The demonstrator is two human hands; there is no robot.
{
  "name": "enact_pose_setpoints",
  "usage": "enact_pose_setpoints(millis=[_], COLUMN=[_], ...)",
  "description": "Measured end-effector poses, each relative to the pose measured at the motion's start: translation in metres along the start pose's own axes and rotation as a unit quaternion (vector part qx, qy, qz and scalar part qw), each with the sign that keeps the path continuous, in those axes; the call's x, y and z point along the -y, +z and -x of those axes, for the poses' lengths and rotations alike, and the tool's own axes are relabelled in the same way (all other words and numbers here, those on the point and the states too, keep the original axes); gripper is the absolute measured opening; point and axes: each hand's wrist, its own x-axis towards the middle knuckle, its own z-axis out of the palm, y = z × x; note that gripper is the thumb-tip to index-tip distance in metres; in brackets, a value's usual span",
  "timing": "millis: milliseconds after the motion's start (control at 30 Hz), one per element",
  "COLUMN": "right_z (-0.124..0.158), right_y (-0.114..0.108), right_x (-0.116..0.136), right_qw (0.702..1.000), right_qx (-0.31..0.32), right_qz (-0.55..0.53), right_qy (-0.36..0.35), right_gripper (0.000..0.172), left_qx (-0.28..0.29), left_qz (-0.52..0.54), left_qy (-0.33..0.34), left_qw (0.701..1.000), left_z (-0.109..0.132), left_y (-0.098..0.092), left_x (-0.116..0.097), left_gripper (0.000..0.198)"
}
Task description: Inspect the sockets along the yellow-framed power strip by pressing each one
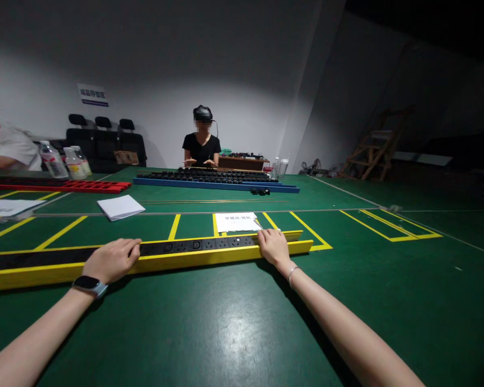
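A long yellow channel (210, 258) lies across the green table, with a row of black socket modules (221, 243) set inside it. Its right end is bare of modules. My left hand (112, 259), with a watch on the wrist, is closed over the channel left of the middle. Near the right end, my right hand (273, 246) has its fingers curled over the channel at the last modules. A white paper label (237, 221) lies just behind the channel, close to my right hand.
Yellow tape marks the green table (371, 301). Beyond lie a folded white paper (121, 207), thin rods, a blue rail (210, 185) with black parts, and red rails (97, 186). Bottles (54, 160) stand at the left. A person sits opposite; another is at the far left.
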Motion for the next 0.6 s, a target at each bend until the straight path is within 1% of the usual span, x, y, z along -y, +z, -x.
enact_pose_setpoints(millis=[100, 167, 267, 400, 467, 600], right_z=[-0.001, 0.0, 0.004, 0.013, 0.017, 0.022], right_y=[0.003, 0.004, 0.006, 0.008, 0.008, 0.003], right_x=[0.002, 0.001, -0.003, 0.0, 0.006, 0.018], right_qw=[1.0, 0.999, 0.998, 0.994, 0.993, 0.991], right_qx=[-0.014, -0.022, -0.034, -0.056, -0.054, -0.03], right_qz=[-0.015, -0.027, -0.048, -0.082, -0.094, -0.103], right_qy=[0.004, 0.005, -0.004, -0.039, -0.054, -0.077], right_gripper=[0.039, 0.039, 0.038, 0.037, 0.039, 0.039], left_qx=[0.016, 0.009, 0.002, -0.01, -0.009, -0.005], left_qz=[-0.076, -0.09, -0.094, -0.081, -0.077, -0.076], left_qy=[0.031, 0.039, 0.043, 0.036, 0.028, 0.011], left_qw=[0.997, 0.995, 0.995, 0.996, 0.997, 0.997], left_z=[0.003, 0.004, 0.004, 0.004, 0.004, 0.005], left_y=[0.001, 0.002, 0.001, -0.001, -0.002, -0.003], left_x=[0.004, 0.004, 0.002, -0.003, -0.006, -0.011], left_gripper=[0.043, 0.042, 0.04, 0.04, 0.042, 0.046])
